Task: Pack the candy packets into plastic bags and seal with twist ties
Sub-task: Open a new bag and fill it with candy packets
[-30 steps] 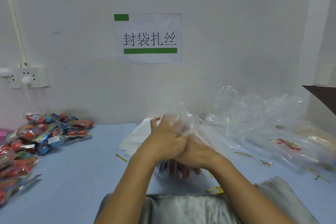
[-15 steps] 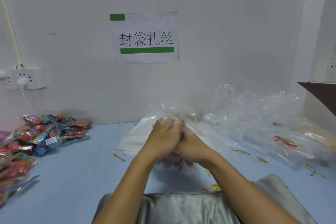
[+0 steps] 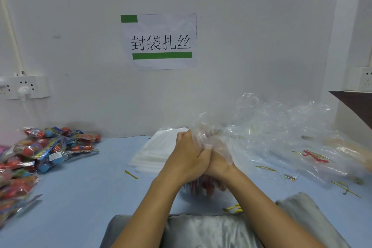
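My left hand (image 3: pixel 188 157) and my right hand (image 3: pixel 218 164) are pressed together over the middle of the blue table, both gripping the gathered neck of a clear plastic bag (image 3: pixel 205 137). The bag's bottom hangs below my hands with red candy packets (image 3: pixel 203 185) showing through it. A pile of loose candy packets (image 3: pixel 40 151) in red and blue wrappers lies at the left. Gold twist ties (image 3: pixel 234 208) lie just in front of me, and one twist tie (image 3: pixel 131 174) lies left of my hands. The tie at the bag's neck, if any, is hidden.
A stack of flat white bags (image 3: pixel 155 151) lies behind my hands. Crumpled clear bags (image 3: pixel 291 137) fill the right side, with more twist ties (image 3: pixel 346 187) scattered there. A wall with a paper sign (image 3: pixel 159 41) and a power strip (image 3: pixel 24 86) stands behind the table.
My hands have risen slightly and bunched the bag's neck tighter; my left thumb, stretched up a second ago, is now folded in. The camera has shifted a little.
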`<state>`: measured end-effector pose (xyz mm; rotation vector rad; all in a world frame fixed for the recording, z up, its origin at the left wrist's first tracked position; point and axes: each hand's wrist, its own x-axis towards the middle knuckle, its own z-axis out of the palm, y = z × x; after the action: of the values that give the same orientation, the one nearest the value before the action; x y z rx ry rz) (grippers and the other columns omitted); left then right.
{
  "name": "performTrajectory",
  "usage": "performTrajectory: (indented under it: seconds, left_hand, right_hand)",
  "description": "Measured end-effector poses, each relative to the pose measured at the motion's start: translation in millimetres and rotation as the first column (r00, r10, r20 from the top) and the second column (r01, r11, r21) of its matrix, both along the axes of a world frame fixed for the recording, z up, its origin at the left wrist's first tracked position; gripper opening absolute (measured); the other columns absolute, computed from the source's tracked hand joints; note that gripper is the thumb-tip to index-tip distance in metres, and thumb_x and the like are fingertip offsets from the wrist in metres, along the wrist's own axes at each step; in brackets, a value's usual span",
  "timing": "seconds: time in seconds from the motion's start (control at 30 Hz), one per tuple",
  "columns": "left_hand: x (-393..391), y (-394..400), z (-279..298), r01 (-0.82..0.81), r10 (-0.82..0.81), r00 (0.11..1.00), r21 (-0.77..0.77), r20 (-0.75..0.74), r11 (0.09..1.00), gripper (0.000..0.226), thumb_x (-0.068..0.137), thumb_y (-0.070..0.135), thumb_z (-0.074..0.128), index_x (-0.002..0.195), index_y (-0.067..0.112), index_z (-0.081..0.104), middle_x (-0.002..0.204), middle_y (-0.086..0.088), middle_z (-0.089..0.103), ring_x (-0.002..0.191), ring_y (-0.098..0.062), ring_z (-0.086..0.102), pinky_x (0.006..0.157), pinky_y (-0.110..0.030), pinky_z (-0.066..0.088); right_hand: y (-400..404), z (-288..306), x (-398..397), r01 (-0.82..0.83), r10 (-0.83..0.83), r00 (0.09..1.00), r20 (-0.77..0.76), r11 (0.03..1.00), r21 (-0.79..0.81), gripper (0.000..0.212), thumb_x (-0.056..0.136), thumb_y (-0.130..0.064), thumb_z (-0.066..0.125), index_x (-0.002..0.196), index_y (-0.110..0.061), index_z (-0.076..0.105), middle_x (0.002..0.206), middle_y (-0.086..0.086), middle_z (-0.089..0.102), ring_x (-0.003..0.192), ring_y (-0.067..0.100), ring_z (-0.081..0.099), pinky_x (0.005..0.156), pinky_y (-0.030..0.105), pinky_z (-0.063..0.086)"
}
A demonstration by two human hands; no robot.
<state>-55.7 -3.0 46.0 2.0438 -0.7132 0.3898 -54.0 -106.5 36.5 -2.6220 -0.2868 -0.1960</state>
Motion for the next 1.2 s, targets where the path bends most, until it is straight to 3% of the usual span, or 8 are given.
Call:
performTrajectory:
  seconds: [0.07, 0.27, 0.37, 0.57, 0.8, 0.93, 1.03, 1.2]
  left_hand:
    - [0, 0, -2, 0.013, -0.013, 1.0, -0.008, -0.018, 1.0, 0.04, 0.084, 0.03, 0.04, 0.115, 0.027, 0.064, 0.108, 0.002, 0.066, 0.116, -0.026, 0.054, 0.1, -0.04, 0.048]
    - [3, -2, -8, -0.019, 0.021, 0.99, 0.013, -0.141, 1.0, 0.044, 0.08, 0.04, 0.05, 0.122, 0.031, 0.06, 0.113, 0.0, 0.059, 0.118, -0.023, 0.052, 0.087, -0.024, 0.052]
    - [5, 3, -7, -0.013, 0.0, 0.984, -0.072, -0.177, 0.997, 0.053, 0.07, 0.046, 0.066, 0.121, 0.037, 0.057, 0.122, -0.001, 0.06, 0.119, -0.018, 0.056, 0.094, -0.029, 0.053]
    - [17, 29, -9, 0.054, -0.115, 0.954, -0.218, -0.278, 0.974, 0.069, 0.08, 0.036, 0.082, 0.14, 0.03, 0.047, 0.142, 0.011, 0.048, 0.129, -0.003, 0.047, 0.1, -0.019, 0.044]
    - [19, 28, -20, 0.21, -0.387, 0.823, -0.411, -0.416, 0.887, 0.08, 0.068, 0.063, 0.08, 0.139, 0.052, 0.043, 0.144, 0.015, 0.049, 0.127, -0.016, 0.057, 0.099, -0.048, 0.053]
    - [25, 29, -23, 0.245, -0.482, 0.764, -0.499, -0.428, 0.831, 0.044, 0.09, 0.023, 0.057, 0.127, 0.047, 0.062, 0.127, 0.018, 0.065, 0.121, -0.02, 0.062, 0.095, -0.051, 0.055]
    - [29, 36, -27, 0.268, -0.46, 0.794, -0.449, -0.397, 0.852, 0.092, 0.079, -0.022, 0.032, 0.131, 0.05, 0.059, 0.127, 0.027, 0.062, 0.122, -0.016, 0.062, 0.091, -0.044, 0.058]
    - [30, 38, -31, 0.3, -0.304, 0.939, -0.045, -0.161, 0.953, 0.112, 0.071, -0.005, 0.082, 0.151, 0.046, 0.024, 0.151, 0.018, 0.034, 0.136, -0.01, 0.044, 0.102, -0.039, 0.051]
  right_hand:
    - [-2, -1, -3, 0.012, -0.001, 0.999, -0.051, 0.976, 0.217, 0.026, 0.108, -0.011, 0.037, 0.129, -0.007, 0.053, 0.135, 0.011, 0.054, 0.122, 0.016, 0.045, 0.108, 0.02, 0.031]
    - [-9, -6, -5, 0.093, -0.017, 0.99, -0.141, 0.829, 0.552, 0.037, 0.1, -0.01, 0.049, 0.065, -0.019, 0.053, 0.045, -0.011, 0.054, 0.046, 0.003, 0.053, 0.041, 0.013, 0.038]
    - [-11, -5, -4, 0.131, 0.006, 0.978, -0.207, 0.759, 0.638, 0.031, 0.092, -0.02, 0.055, 0.062, -0.016, 0.06, 0.042, -0.005, 0.059, 0.036, 0.009, 0.057, 0.034, 0.014, 0.035]
    - [-17, -2, 5, 0.257, 0.005, 0.959, -0.283, 0.405, 0.877, 0.023, 0.1, -0.029, 0.051, 0.11, -0.028, 0.071, 0.085, 0.013, 0.073, 0.056, 0.024, 0.064, 0.038, 0.021, 0.042]
    - [-32, 10, 6, 0.444, 0.126, 0.892, -0.435, -0.056, 0.894, 0.024, 0.094, -0.024, 0.059, 0.094, -0.006, 0.074, 0.085, 0.016, 0.075, 0.064, 0.033, 0.073, 0.064, 0.045, 0.061]
    - [-36, 12, 5, 0.506, 0.134, 0.861, -0.491, -0.123, 0.854, 0.029, 0.094, -0.023, 0.052, 0.102, -0.006, 0.074, 0.097, 0.017, 0.075, 0.088, 0.036, 0.072, 0.089, 0.05, 0.054]
    - [-33, 13, 5, 0.492, 0.072, 0.871, -0.486, -0.099, 0.865, 0.027, 0.095, -0.02, 0.046, 0.105, -0.011, 0.069, 0.107, 0.015, 0.069, 0.112, 0.035, 0.062, 0.109, 0.052, 0.039]
    - [-27, 9, 8, 0.482, 0.071, 0.876, -0.477, -0.119, 0.868, 0.029, 0.095, -0.01, 0.036, 0.094, -0.007, 0.065, 0.083, 0.017, 0.071, 0.089, 0.036, 0.062, 0.089, 0.049, 0.044]
